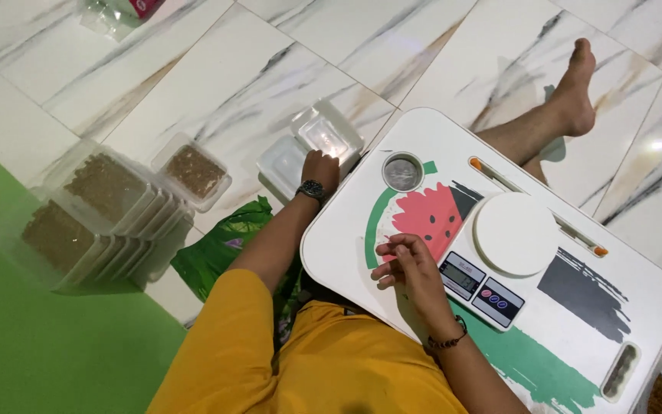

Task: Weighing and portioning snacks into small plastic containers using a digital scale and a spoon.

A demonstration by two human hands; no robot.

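Left hand: closed on a clear plastic container on the floor.
Right hand: loosely curled, empty, beside the white digital scale.

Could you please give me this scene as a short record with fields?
Setting: marble-pattern tiled floor, green mat
Left hand: reaching to empty clear plastic containers on the floor
Right hand: resting on white lap table, beside the scale
Scale: white digital kitchen scale, platform bare
Filled stock: stacked clear containers of brown contents
Other: green bag by the left arm
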